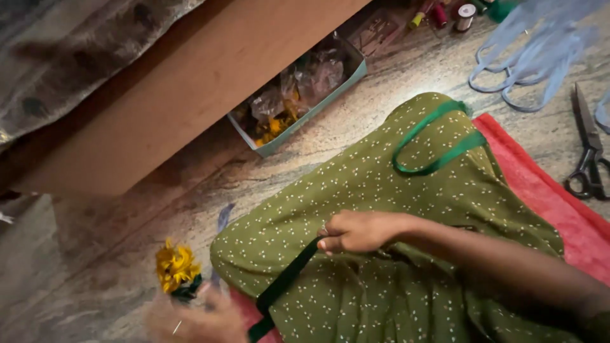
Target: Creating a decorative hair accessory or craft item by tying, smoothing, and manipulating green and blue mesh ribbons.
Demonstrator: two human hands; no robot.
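My right hand (357, 231) rests on my lap over green fabric with small white dots (381, 184) and pinches a dark green ribbon (283, 286). The ribbon runs down-left from the fingers toward the bottom edge. Another stretch of the ribbon lies in a loop on my knee (438, 146). My left hand (194, 321) is blurred at the bottom left and holds a small yellow flower bunch with green at its base (176, 270). A thin pale sliver, perhaps a needle, shows by its fingers.
A teal box of plastic bags with yellow flowers (298, 95) sits under a wooden frame (190, 82). Black scissors (588, 152), pale blue ribbon (534, 57) and thread spools (445, 13) lie on the stone floor. A red mat (540, 190) lies under me.
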